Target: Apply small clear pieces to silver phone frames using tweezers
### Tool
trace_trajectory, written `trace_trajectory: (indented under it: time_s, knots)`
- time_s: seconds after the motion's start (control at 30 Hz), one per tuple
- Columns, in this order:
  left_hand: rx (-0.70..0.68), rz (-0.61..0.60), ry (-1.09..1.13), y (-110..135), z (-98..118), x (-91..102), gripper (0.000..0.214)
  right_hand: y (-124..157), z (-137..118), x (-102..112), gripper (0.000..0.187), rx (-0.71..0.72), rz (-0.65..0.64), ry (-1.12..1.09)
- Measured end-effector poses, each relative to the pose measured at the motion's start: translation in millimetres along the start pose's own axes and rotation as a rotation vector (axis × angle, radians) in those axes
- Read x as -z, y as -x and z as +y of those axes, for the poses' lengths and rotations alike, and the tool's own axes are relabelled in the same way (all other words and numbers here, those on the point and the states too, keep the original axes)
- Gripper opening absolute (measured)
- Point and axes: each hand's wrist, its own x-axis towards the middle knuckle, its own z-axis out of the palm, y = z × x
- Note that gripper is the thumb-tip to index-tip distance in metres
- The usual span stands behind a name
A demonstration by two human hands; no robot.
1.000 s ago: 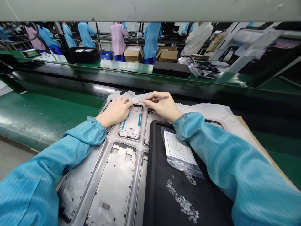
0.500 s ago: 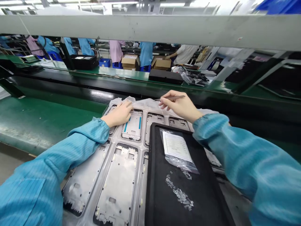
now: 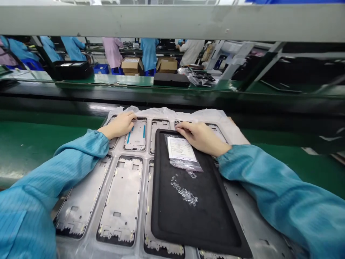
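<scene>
Lowered since half a second ago, the right hand (image 3: 201, 138) now hangs over the far right corner of a shallow black rectangular tray with a raised rim (image 3: 172, 223), while the left hand (image 3: 118, 126) keeps its place by a silver metal frame with two bright blue strips (image 3: 137, 138); the whole view has shifted too. Nearest, larger-looking silver plates with black edges (image 3: 121, 201) lie in a clear moulded plastic sheet (image 3: 102, 194). Across some of them sits the black tray, carrying loose tiny clear pieces (image 3: 188, 196) and a white printed slip in a clear bag (image 3: 182, 148). The right hand's fingers are bent together; whether the thin metal tool seen there earlier is in its grip, I cannot tell. Farther off, in the back row, the left hand's curled fingers rest at the blue-striped frame's far left corner; any grip is unclear. My judgement: the frame is being steadied while the right hand is away from it, and the next move would call for a light, precise pinch. Behind are crumpled white film (image 3: 156, 112), a smooth black band (image 3: 54, 91), a narrow green counter (image 3: 105, 80), brown cardboard boxes (image 3: 132, 65) and co-workers in coloured smocks (image 3: 149, 54).
</scene>
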Motion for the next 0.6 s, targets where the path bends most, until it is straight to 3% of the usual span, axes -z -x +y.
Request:
trace_trajectory:
  time_s: [0.2,0.43,0.6]
  knots:
    - [-0.029,0.011,-0.012,3.9,-7.2,-1.0,0.043,3.6,0.7,23.8,0.027,0.073,-0.171,-0.008]
    - [-0.065,-0.023,-0.072,6.4,-8.9,4.1,0.042,6.9,41.0,61.7,0.026,0.001,-0.129,0.055]
    - [-0.089,-0.027,-0.141,12.6,-22.0,10.3,0.041,8.5,53.2,67.8,0.033,-0.042,-0.132,0.037]
